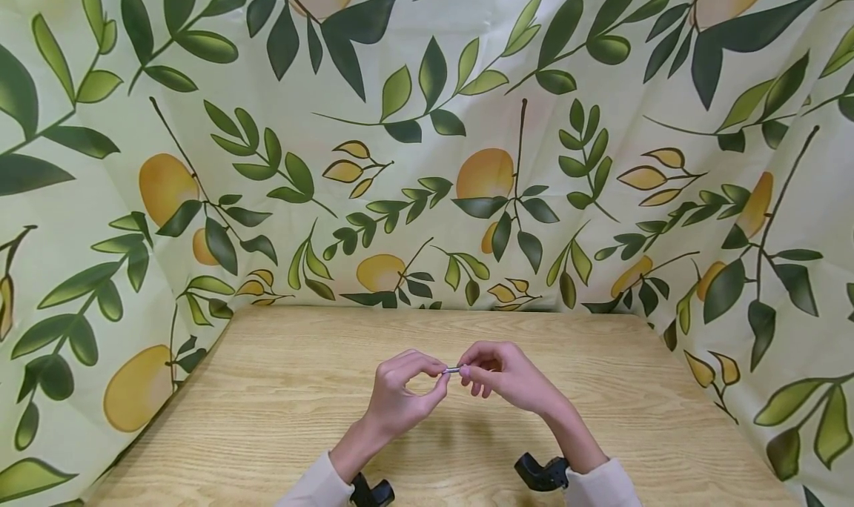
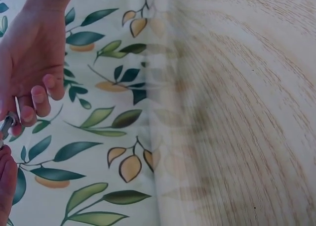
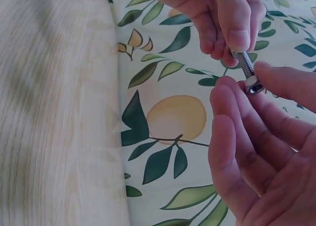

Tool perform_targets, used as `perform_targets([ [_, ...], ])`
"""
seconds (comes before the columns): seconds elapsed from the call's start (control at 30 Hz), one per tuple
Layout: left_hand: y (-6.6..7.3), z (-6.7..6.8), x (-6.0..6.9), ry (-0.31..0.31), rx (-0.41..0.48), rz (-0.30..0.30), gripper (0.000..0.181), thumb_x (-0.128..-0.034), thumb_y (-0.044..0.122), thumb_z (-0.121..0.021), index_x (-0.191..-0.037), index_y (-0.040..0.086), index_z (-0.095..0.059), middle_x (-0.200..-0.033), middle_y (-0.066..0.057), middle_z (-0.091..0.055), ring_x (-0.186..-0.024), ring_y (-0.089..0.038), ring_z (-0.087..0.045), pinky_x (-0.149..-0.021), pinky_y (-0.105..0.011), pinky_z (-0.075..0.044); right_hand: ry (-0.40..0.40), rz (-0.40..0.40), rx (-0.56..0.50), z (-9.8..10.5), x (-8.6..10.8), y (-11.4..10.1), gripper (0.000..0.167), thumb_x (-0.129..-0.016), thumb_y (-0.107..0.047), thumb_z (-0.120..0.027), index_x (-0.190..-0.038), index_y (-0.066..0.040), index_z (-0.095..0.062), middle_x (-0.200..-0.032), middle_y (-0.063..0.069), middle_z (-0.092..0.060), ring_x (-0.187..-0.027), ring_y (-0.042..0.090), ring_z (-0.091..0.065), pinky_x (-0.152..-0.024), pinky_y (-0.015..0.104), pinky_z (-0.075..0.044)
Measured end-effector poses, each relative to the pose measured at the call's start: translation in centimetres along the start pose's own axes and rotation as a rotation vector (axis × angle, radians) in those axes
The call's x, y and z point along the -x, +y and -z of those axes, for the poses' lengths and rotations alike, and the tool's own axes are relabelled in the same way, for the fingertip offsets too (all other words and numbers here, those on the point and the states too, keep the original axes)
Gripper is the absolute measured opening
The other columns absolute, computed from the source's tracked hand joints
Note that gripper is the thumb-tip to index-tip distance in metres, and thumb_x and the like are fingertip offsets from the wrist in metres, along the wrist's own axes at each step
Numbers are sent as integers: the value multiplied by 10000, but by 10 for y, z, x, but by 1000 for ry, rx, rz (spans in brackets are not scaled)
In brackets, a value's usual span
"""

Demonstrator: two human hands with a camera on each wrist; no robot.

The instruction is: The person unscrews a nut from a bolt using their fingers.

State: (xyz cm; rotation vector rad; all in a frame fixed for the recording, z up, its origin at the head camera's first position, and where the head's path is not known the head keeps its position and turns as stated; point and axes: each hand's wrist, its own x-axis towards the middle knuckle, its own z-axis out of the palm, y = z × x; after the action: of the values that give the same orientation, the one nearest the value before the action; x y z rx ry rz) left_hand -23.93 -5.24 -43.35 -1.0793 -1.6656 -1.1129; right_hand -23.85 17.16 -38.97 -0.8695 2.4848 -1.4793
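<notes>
A small silver threaded bolt [image 1: 453, 370] is held between both hands above the wooden table. Thumb and fingers of my left hand [image 1: 404, 394] pinch one end, and my right hand [image 1: 512, 377] pinches the other. In the right wrist view the bolt [image 3: 246, 64] slants down to a hexagonal metal end [image 3: 254, 86] with a dark hole, between the thumb and fingers of my right hand [image 3: 266, 142]. My left hand [image 3: 229, 18] grips its upper end there. At the left wrist view's left edge, the bolt [image 2: 7, 124] is partly cut off; whether the hexagonal part is a separate nut, I cannot tell.
The wood-grain table [image 1: 287, 359] lies under both hands. A cloth [image 1: 414, 158] printed with leaves and orange fruit rises behind it and at both sides. Black devices are on the left wrist [image 1: 372, 491] and the right wrist [image 1: 540, 472].
</notes>
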Motion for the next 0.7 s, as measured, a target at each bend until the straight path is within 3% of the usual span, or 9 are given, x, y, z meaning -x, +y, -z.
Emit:
perform_targets([
  [0.07, 0, 1, 0, 2, -2, 4, 179, -722, -80, -816, -840, 35, -748, -806, -48, -779, -715, -147, -738, -734, -177, -615, 14, -1, 3, 1, 0, 0, 162, -994, -186, -679, -1059, -40, -703, -867, 111, -720, -716, 309, -690, -613, 329, -621],
  [0.23, -1, 2, -1, 8, -19, 23, 247, -674, -112, -830, -842, 49, -748, -808, -53, -780, -716, -153, -739, -741, -178, -614, 39, -10, 13, 2, 1, 0, 146, -957, -147, -714, -1060, -44, -703, -842, 116, -711, -695, 168, -671, -609, 301, -612],
  [0.43, -4, 6, -3, 0, -46, 42, 180, -735, -62, -819, -852, 60, -759, -809, -38, -781, -717, -146, -737, -733, -182, -610, 86, 3, 17, 4, 2, 0, 154, -936, -129, -739, -1053, -35, -709, -854, 133, -718, -692, 124, -658, -605, 285, -598],
  [0.57, -8, 8, -2, -25, -60, 90, 105, -796, -2, -808, -860, 72, -768, -800, -23, -779, -704, -143, -733, -712, -180, -606, 137, -11, 19, 4, 2, 1, 159, -924, -155, -760, -1039, -54, -717, -866, 94, -734, -693, 130, -673, -606, 290, -602],
  [0.7, -13, 10, 0, -62, -60, 180, 91, -805, 20, -820, -860, 73, -770, -800, -17, -780, -693, -121, -730, -689, -172, -604, 148, -37, 19, 4, 3, 1, 167, -928, -191, -768, -1031, -66, -727, -878, 80, -742, -702, 135, -687, -618, 288, -608],
])
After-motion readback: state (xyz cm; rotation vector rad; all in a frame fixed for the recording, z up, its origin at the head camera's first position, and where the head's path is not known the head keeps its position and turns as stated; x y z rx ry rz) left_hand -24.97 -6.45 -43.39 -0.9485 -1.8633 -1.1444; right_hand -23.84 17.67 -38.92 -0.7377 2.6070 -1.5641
